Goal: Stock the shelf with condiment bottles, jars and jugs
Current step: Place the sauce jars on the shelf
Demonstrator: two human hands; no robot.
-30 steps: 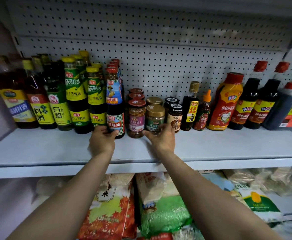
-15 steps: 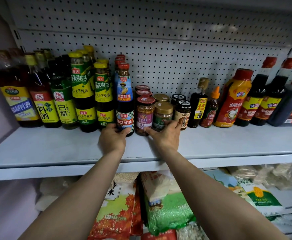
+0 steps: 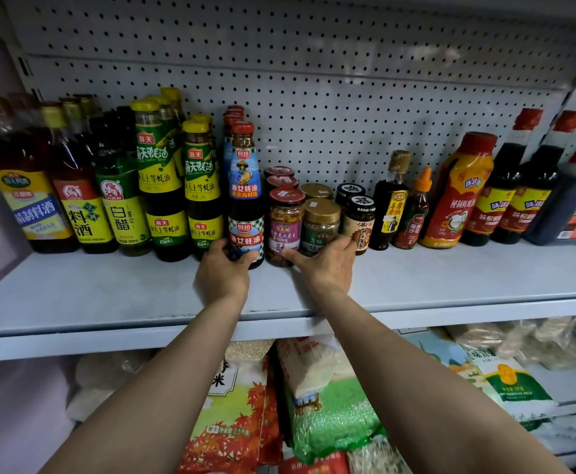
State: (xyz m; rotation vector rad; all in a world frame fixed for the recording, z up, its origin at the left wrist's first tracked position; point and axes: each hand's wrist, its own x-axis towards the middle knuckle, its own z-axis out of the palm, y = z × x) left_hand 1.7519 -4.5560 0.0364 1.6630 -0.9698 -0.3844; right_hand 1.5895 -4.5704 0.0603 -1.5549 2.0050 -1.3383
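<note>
While both arms stay reaching in as before, left hand grasps oyster-sauce bottle upright on shelf; right hand cups gold-lidded jar. Row being straightened.

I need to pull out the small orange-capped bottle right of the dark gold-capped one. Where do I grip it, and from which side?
Take the orange-capped bottle by its cap and narrow neck, coming in from the front and above. It stands upright, wedged between the dark gold-capped bottle and the big red-and-yellow bottle, so its sides look shut in. Only the top and front stand clear.
</note>
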